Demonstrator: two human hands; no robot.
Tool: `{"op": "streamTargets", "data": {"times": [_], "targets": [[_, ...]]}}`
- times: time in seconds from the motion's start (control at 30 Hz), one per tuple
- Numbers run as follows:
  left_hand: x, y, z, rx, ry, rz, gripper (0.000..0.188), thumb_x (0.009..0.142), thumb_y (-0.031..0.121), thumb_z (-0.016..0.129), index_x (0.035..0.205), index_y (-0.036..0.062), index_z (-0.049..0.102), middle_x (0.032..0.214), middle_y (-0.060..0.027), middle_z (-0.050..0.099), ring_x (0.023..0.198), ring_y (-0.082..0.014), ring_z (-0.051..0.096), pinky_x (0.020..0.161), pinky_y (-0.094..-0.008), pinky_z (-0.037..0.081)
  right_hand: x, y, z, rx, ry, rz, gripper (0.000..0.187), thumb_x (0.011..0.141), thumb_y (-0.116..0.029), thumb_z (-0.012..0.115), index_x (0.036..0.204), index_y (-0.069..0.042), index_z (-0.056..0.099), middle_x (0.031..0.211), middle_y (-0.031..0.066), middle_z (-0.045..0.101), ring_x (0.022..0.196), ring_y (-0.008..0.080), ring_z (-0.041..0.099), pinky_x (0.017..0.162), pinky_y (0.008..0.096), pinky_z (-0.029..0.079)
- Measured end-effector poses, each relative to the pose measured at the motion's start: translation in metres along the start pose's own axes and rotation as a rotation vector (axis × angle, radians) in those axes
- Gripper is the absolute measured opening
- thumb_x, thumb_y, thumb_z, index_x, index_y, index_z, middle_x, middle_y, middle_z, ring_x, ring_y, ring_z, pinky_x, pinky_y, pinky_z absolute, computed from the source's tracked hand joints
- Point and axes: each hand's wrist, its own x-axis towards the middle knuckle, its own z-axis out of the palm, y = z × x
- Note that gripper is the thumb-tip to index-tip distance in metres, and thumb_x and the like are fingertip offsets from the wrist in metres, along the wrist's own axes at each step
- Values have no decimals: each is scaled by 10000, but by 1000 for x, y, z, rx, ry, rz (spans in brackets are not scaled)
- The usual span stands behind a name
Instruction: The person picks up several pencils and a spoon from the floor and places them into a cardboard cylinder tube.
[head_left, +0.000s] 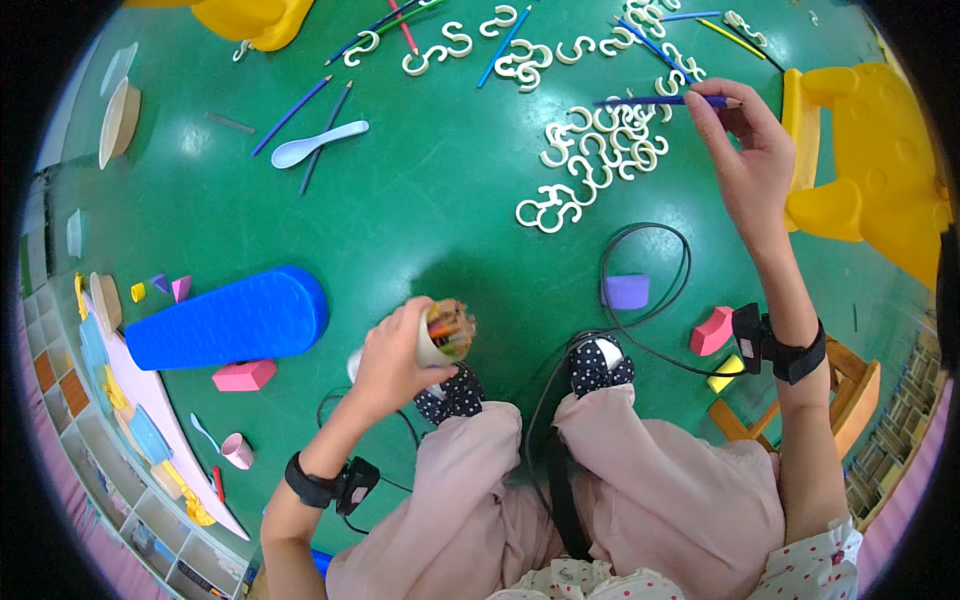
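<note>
Low in front of my lap, my left hand [392, 362] is wrapped round a whitish cup [429, 347]. Blurred coloured pencils [455, 325] fill the cup, and its mouth tilts to the right. Out at the upper right, my right hand [748, 165] pinches a dark blue pencil [645, 101] between thumb and fingers. That pencil lies nearly level above a heap of white S-shaped plastic hooks [594, 150]. More pencils are strewn at the top, among them a blue pencil [505, 45], a purple pencil [290, 116] and a dark pencil [326, 138] beneath a pale blue spoon [320, 143].
Yellow plastic furniture [880, 150] stands at the right, beside a wooden chair [850, 400]. A long blue piece [230, 318] and a pink block [244, 376] lie left. Black cable [690, 262] loops round a purple block [626, 291]. A pink cup [237, 450] sits lower left.
</note>
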Motion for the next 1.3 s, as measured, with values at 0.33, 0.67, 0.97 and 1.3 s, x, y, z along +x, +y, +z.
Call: {"op": "streamTargets", "data": {"times": [0.33, 0.67, 0.97, 1.3], "targets": [[-6, 12, -6, 37, -12, 26, 750, 602, 203, 821, 1182, 35, 376, 1050, -189, 586, 1007, -353, 570, 851, -391, 451, -27, -25, 29, 128, -326, -93, 117, 814, -58, 650, 886, 2, 581, 695, 37, 564, 577, 83, 545, 520, 213, 447], [5, 19, -4, -168, -104, 60, 774, 602, 184, 819, 1209, 36, 363, 1096, -178, 571, 1040, -317, 566, 885, -374, 440, -66, -33, 54, 738, -678, 643, 122, 886, -127, 588, 944, -24, 560, 822, 14, 572, 725, 61, 561, 633, 203, 470], [4, 15, -4, -126, -29, 32, 775, 606, 178, 819, 1213, 34, 360, 1110, -175, 570, 1046, -303, 568, 888, -370, 445, -109, -27, 93, 244, -787, 52, 458, 900, -202, 540, 1296, -20, 397, 1290, 174, 432, 1128, 263, 487, 910, 373, 411], [4, 11, -4, -180, -68, -9, 775, 609, 193, 825, 1212, 32, 367, 1092, -147, 579, 1034, -253, 577, 883, -347, 446, -115, -9, 84, -10, -996, -100, 668, 883, -300, 537, 1419, -75, 206, 1447, 202, 203, 1304, 349, 277, 1006, 447, 309]]}}
